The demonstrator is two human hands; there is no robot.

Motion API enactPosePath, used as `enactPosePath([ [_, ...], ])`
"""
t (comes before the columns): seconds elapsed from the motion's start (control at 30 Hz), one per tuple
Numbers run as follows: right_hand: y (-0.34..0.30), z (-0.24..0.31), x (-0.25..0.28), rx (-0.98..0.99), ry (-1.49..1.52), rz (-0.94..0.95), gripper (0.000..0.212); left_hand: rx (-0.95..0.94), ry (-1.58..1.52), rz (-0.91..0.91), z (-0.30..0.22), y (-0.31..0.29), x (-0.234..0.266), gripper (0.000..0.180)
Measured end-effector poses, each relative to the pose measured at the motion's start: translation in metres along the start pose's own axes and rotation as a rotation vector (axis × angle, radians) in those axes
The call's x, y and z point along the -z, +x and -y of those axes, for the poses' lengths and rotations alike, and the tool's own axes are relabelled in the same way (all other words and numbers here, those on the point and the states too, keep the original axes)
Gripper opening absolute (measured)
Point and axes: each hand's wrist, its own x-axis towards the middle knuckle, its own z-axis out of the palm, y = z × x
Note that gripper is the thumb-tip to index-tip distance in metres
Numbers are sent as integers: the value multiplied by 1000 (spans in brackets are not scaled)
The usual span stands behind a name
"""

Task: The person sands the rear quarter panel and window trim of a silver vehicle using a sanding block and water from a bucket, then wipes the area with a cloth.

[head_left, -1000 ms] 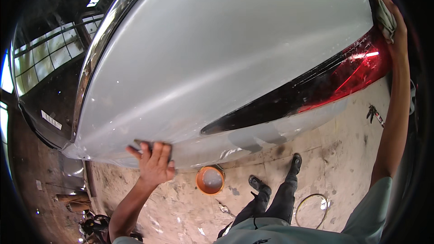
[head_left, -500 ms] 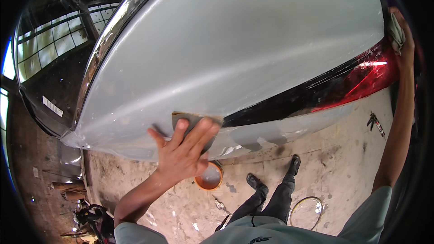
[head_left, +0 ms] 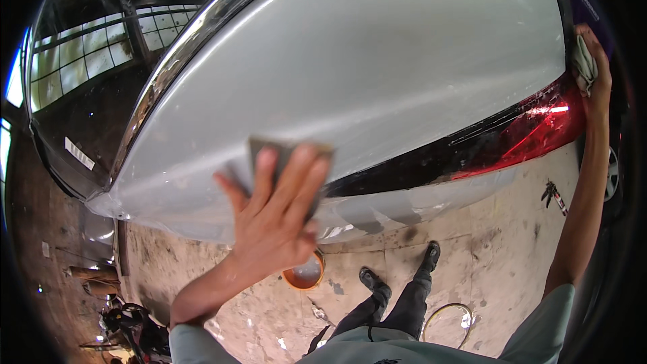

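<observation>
My left hand presses a dark grey sheet of sandpaper against a grey car body panel. Its fingers lie extended over the sheet, slightly blurred, with the thumb out to the left. Just to the right of the sandpaper begins the dark end of a long red and black car light. At the far right, beyond the light's red end, my right hand is closed around a folded pale grey-green cloth at the car's edge.
An orange-rimmed bucket of cloudy liquid stands on the floor below my left hand. A caulking gun and a hoop-shaped ring lie farther right. Dark glass edged by a bright trim strip borders the panel at left.
My left hand has slid the sandpaper up the panel, away from its lower edge. My right hand keeps hold of the cloth. The whole view has shifted slightly.
</observation>
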Motion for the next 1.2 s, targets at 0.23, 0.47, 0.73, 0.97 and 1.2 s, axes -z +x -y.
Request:
enactPosePath([
  [0.23,0,-3,4,-30,12,43,40,-176,-170,-94,-3,80,30,75],
  [0.47,-1,7,-11,-13,-25,59,42,-67,154,1,114,-71,16,59],
  [0.73,-4,8,-17,95,-26,113,35,-377,-247,-260,-21,148,40,74],
  [0.97,-11,22,-17,-37,-1,140,31,-24,134,-97,70,34,17,53],
  [1.2,-5,19,-22,3,-25,235,31,80,50,-77,63,40,43,64],
])
